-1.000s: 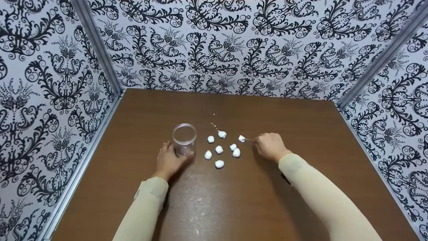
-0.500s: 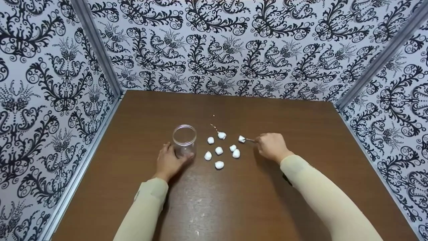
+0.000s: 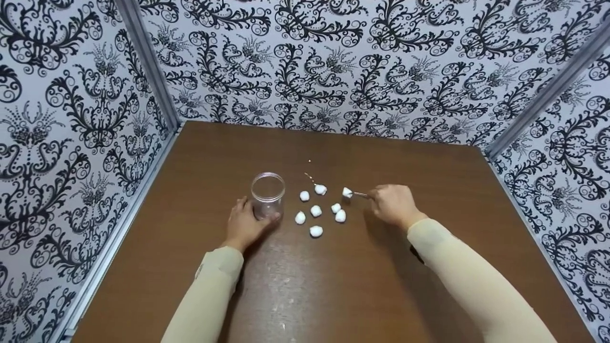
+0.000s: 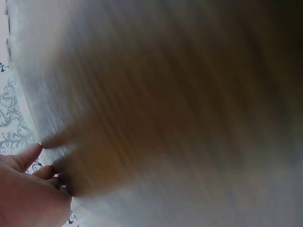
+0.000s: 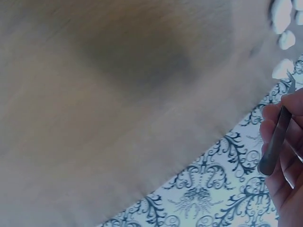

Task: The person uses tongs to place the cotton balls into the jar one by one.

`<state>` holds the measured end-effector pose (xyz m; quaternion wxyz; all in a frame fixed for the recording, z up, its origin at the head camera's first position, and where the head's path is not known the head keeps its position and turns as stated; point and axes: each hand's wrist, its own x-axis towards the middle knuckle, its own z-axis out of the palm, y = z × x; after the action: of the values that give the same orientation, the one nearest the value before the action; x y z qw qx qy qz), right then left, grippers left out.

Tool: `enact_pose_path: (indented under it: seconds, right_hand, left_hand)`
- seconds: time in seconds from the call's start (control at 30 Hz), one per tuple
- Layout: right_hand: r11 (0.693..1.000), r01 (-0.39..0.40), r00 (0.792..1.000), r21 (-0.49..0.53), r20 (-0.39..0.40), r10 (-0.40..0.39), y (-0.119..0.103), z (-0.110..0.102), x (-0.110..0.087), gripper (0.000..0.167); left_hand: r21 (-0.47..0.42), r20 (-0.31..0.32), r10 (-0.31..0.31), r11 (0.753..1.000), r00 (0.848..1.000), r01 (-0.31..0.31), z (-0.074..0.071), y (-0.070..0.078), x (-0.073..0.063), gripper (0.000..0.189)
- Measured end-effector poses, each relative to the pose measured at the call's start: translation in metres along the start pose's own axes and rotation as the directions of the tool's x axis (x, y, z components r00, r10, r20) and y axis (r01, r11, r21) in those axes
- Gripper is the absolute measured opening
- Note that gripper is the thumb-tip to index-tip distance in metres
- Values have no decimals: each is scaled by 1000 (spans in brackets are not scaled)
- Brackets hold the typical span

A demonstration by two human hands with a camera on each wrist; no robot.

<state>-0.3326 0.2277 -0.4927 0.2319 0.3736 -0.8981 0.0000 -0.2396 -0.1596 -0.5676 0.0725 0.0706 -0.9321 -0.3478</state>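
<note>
My left hand (image 3: 249, 224) grips the lower side of a clear, open-topped jar (image 3: 268, 197), which stands upright at left of centre. In the left wrist view, the thumb and fingers (image 4: 33, 177) show at the lower left; the jar cannot be made out there. My right hand (image 3: 393, 204) holds metal tweezers (image 5: 278, 137) pointing left. At their tips is a white cotton ball (image 3: 347, 192), with a small shadow under it. The right wrist view shows the tweezer tips against that cotton ball (image 5: 283, 69). Between the hands lie several other cotton balls (image 3: 316, 211).
Everything rests on a brown wooden table (image 3: 305, 286). A few tiny pale specks (image 3: 310, 178) lie behind the cotton balls. Black-and-white patterned walls (image 3: 314, 62) rise at the back and both sides, with grey metal posts (image 3: 147, 66) in the corners.
The cotton ball at the tweezer tips has risen slightly, along with my right hand. My left hand keeps its grip on the jar. The whole head view has shifted a little.
</note>
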Motion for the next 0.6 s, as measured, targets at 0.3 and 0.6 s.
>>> enact_pose_path:
  seconds: [0.3,0.6]
  right_hand:
    - [996,81,995,33,-62,-79,-20,-14,26,13]
    - [991,128,989,48,-77,-124,-43,-32,62,15]
  left_hand:
    - [3,-12,2,1000,1000,-2,1,-2,1,92]
    - [13,25,-3,1000,1000,2,0,0,-1,100]
